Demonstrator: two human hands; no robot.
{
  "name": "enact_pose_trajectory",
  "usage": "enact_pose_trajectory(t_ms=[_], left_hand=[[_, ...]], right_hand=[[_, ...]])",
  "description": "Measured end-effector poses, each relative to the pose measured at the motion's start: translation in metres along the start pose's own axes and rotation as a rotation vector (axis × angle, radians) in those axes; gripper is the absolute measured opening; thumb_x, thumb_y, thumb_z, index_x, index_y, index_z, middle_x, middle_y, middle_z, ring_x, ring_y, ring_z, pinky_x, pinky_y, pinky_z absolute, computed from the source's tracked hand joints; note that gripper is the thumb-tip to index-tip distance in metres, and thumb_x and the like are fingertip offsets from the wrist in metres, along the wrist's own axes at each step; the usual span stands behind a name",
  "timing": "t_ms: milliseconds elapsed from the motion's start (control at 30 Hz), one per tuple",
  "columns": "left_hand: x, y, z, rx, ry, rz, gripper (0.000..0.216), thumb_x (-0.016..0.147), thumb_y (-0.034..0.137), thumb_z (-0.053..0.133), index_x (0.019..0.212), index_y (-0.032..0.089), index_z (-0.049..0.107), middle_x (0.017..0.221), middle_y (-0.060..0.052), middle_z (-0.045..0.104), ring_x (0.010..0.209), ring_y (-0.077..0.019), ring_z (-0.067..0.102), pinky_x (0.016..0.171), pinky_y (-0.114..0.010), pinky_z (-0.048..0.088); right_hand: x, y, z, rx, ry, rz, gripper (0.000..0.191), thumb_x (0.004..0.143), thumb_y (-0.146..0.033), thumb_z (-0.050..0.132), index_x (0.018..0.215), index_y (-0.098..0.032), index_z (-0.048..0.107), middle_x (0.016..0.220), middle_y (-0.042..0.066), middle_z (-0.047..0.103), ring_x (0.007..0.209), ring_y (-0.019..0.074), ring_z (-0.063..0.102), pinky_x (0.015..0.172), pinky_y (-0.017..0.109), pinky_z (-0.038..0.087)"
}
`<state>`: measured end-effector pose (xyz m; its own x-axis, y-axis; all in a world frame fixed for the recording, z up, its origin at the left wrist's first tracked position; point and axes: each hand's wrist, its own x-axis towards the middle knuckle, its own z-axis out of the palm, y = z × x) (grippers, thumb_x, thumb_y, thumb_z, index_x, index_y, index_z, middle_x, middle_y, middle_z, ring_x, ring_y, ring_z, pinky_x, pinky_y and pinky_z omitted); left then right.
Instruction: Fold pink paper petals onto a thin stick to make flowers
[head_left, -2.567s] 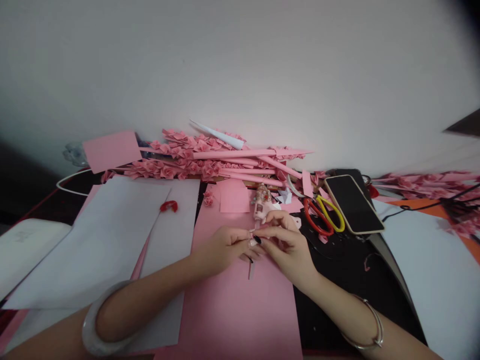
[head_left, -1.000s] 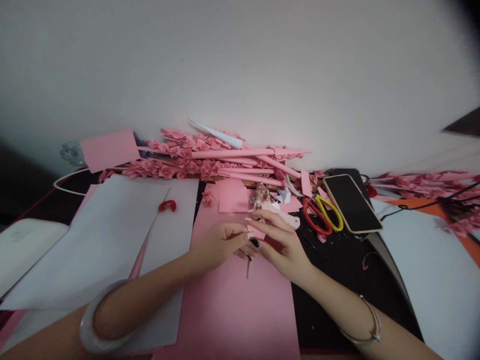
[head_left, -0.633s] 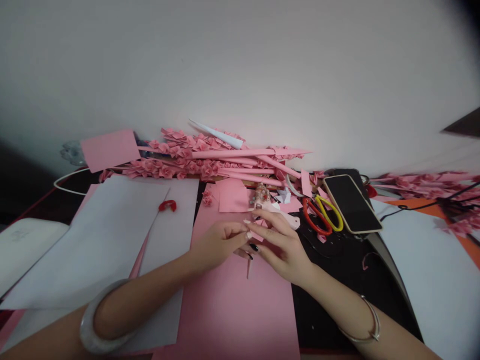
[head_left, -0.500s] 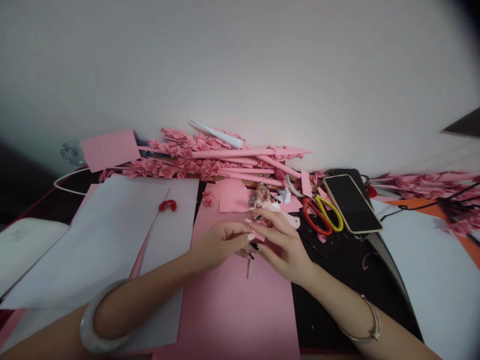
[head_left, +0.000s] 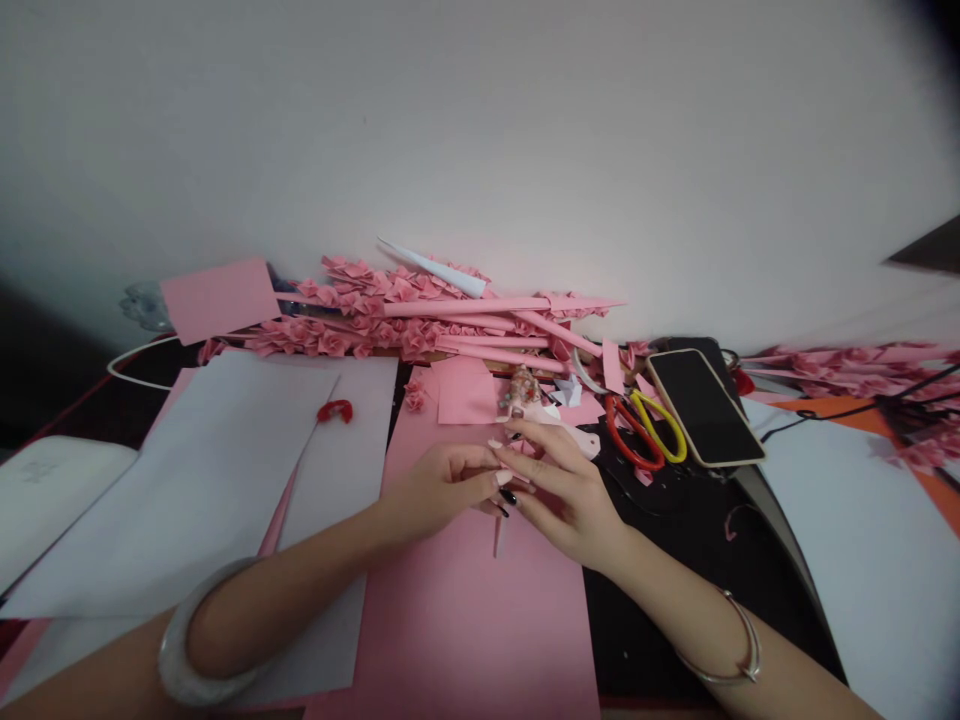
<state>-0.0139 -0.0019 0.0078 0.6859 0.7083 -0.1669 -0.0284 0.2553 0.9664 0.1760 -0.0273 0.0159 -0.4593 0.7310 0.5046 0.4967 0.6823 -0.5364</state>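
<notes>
Both hands meet above a large pink sheet of paper [head_left: 480, 630]. My left hand [head_left: 442, 490] is closed, its thumb and fingers pinching a small folded piece of pink paper [head_left: 520, 448], mostly hidden by fingers. From the other side, my right hand [head_left: 566, 490] presses its fingertips on the same piece. A thin pale strip [head_left: 499, 537] points down below the fingertips; whether it joins the piece I cannot tell. Just beyond lie a square of pink paper [head_left: 466, 392] and a small pink paper flower [head_left: 415, 396].
Scissors with red and yellow handles [head_left: 658, 425] lie right of the hands, beside a phone [head_left: 705, 405]. Pink paper flower stems [head_left: 360, 310] pile along the wall. White sheets [head_left: 187, 480] cover the left, with a red curled object [head_left: 334, 411] on them.
The fingers have shifted slightly around the small pink paper, and its visible part has turned upward between them. The arms and the things on the table stay put.
</notes>
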Motion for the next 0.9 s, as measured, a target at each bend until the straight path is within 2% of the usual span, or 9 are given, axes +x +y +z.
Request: enact_pose_trajectory(t_ms=[200,333,400,467,533,633,800,900], left_hand=[[-0.001,0.001,-0.001,-0.008,-0.003,-0.003,0.026,0.087,0.031,0.052,0.104,0.016,0.066,0.098,-0.007,0.070,0.087,-0.0157,0.065,0.078,-0.029,0.051],[0.000,0.001,0.001,0.017,0.001,-0.039,0.025,0.088,0.032,0.051,0.093,0.014,0.067,0.090,-0.007,0.072,0.083,-0.0156,0.068,0.077,-0.028,0.052],[-0.001,0.001,0.002,0.045,-0.015,-0.057,0.024,0.088,0.031,0.051,0.086,0.013,0.066,0.091,-0.008,0.072,0.083,-0.0161,0.068,0.076,-0.028,0.052],[-0.001,0.001,0.004,0.083,-0.025,-0.070,0.023,0.088,0.030,0.051,0.081,0.012,0.064,0.092,-0.009,0.072,0.083,-0.0166,0.068,0.075,-0.028,0.053],[-0.002,0.001,0.005,0.123,-0.037,-0.072,0.023,0.088,0.028,0.050,0.080,0.012,0.063,0.090,-0.010,0.072,0.083,-0.0172,0.068,0.076,-0.029,0.054],[-0.003,0.001,0.007,0.135,-0.075,-0.044,0.021,0.088,0.025,0.047,0.083,0.012,0.063,0.086,-0.009,0.071,0.079,-0.0171,0.068,0.073,-0.029,0.054],[-0.006,0.003,0.009,0.168,-0.134,-0.081,0.020,0.087,0.021,0.044,0.082,0.013,0.062,0.074,-0.004,0.068,0.061,-0.0133,0.066,0.055,-0.023,0.051],[-0.007,0.004,0.009,0.179,-0.158,-0.103,0.020,0.088,0.023,0.046,0.081,0.013,0.062,0.075,-0.004,0.068,0.059,-0.0129,0.066,0.052,-0.021,0.048]], right_hand=[[-0.001,-0.001,-0.001,0.033,-0.010,0.009,0.047,0.082,-0.017,0.056,0.127,-0.027,0.052,0.134,0.010,0.046,0.115,0.0261,0.047,0.096,0.046,0.040],[-0.002,-0.002,-0.002,0.119,0.037,0.118,0.043,0.087,-0.022,0.048,0.131,-0.024,0.047,0.133,0.011,0.045,0.119,0.0263,0.044,0.098,0.044,0.037],[-0.003,-0.001,-0.001,0.170,0.123,0.212,0.041,0.090,-0.027,0.045,0.130,-0.022,0.045,0.123,0.012,0.051,0.109,0.0247,0.050,0.089,0.040,0.043],[-0.003,0.000,-0.001,0.223,0.166,0.299,0.030,0.091,-0.030,0.044,0.118,-0.020,0.050,0.100,0.009,0.057,0.085,0.0199,0.056,0.071,0.032,0.047],[-0.002,0.001,0.000,0.244,0.103,0.356,0.017,0.091,-0.031,0.045,0.096,-0.018,0.054,0.076,0.003,0.054,0.063,0.0146,0.050,0.056,0.026,0.041],[0.001,0.001,0.000,0.200,-0.063,0.342,0.021,0.090,-0.029,0.047,0.072,-0.018,0.051,0.060,-0.002,0.046,0.053,0.0113,0.041,0.050,0.024,0.033],[0.003,0.001,-0.001,0.275,-0.260,0.249,0.031,0.091,-0.024,0.044,0.062,-0.018,0.050,0.054,-0.003,0.047,0.048,0.0093,0.041,0.047,0.022,0.031],[0.003,0.000,-0.001,0.257,-0.282,0.236,0.033,0.091,-0.022,0.042,0.059,-0.018,0.046,0.053,-0.004,0.042,0.046,0.0087,0.038,0.046,0.022,0.030]])
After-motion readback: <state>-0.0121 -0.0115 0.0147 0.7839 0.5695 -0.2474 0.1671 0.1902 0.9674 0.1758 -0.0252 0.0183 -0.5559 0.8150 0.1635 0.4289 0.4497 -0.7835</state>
